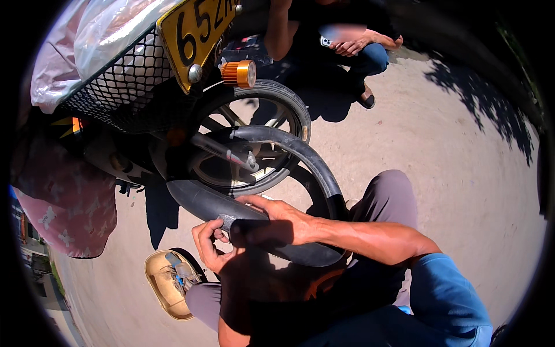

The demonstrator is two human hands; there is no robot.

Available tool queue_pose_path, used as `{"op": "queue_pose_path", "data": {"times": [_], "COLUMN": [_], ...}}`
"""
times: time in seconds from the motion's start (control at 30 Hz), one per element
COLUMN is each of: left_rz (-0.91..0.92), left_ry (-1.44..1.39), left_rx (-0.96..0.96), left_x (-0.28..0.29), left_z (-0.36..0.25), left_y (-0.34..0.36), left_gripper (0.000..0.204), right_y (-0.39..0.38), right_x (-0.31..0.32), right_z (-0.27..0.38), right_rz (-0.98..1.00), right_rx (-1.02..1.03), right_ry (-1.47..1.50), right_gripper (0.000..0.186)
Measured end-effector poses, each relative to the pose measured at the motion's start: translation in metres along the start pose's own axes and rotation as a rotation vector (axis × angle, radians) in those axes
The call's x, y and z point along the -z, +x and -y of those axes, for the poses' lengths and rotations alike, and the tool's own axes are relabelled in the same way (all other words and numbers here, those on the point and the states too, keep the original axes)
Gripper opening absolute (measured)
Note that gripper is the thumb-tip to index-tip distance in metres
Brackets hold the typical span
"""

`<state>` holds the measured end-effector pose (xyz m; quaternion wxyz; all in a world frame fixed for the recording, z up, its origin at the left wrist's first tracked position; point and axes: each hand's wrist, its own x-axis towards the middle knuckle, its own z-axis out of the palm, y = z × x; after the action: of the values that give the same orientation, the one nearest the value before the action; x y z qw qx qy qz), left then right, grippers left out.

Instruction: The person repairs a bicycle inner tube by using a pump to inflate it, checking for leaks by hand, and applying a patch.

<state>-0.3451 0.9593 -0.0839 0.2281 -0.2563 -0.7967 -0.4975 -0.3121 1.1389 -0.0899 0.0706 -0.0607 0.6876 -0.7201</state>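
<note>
A black, puffed-up inner tube (199,199) lies looped in front of the motorbike's wheel (300,110), its near side across my lap. A roughened grey spot (227,221) shows on its upper surface. My right hand (283,222) grips the tube just right of that spot, its fingers over the top and partly in shadow. Curled fingers of my left hand (211,243) press against the tube's edge at the grey spot. Whether a small piece sits between those fingertips, I cannot tell.
A tan tray (159,289) of small tools lies on the concrete at lower left. Above hang a mesh basket (124,81) with plastic bags, a yellow number plate (188,43) and an orange lamp (238,74). Another person's hand (352,45) is near a phone (325,41) at the top.
</note>
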Motion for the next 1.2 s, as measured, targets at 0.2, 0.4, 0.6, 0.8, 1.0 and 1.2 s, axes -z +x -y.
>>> {"op": "queue_pose_path", "data": {"times": [0.2, 0.4, 0.6, 0.8, 1.0, 1.2], "left_rz": [-0.002, -0.002, -0.006, -0.01, 0.018, -0.018], "left_ry": [0.008, -0.009, -0.002, 0.023, 0.04, 0.003], "left_rx": [0.005, -0.007, 0.021, -0.034, 0.0, 0.021], "left_x": [-0.001, 0.002, 0.003, 0.007, 0.016, 0.022], "left_z": [0.0, 0.004, 0.003, 0.015, 0.016, 0.026], "left_y": [0.002, 0.002, 0.0, -0.003, -0.007, -0.012], "left_gripper": [0.031, 0.031, 0.031, 0.029, 0.022, 0.027], "right_y": [0.003, 0.002, 0.002, 0.003, 0.007, 0.005], "right_x": [-0.003, -0.003, -0.002, -0.004, -0.013, -0.026], "right_z": [-0.003, 0.006, 0.006, 0.01, 0.01, 0.015], "right_rz": [-0.029, 0.003, 0.007, 0.045, 0.047, 0.008], "right_rx": [0.028, -0.036, -0.012, -0.041, -0.08, -0.052], "right_ry": [-0.063, -0.032, -0.057, -0.06, -0.059, -0.038], "right_gripper": [0.09, 0.091, 0.091, 0.088, 0.085, 0.092]}}
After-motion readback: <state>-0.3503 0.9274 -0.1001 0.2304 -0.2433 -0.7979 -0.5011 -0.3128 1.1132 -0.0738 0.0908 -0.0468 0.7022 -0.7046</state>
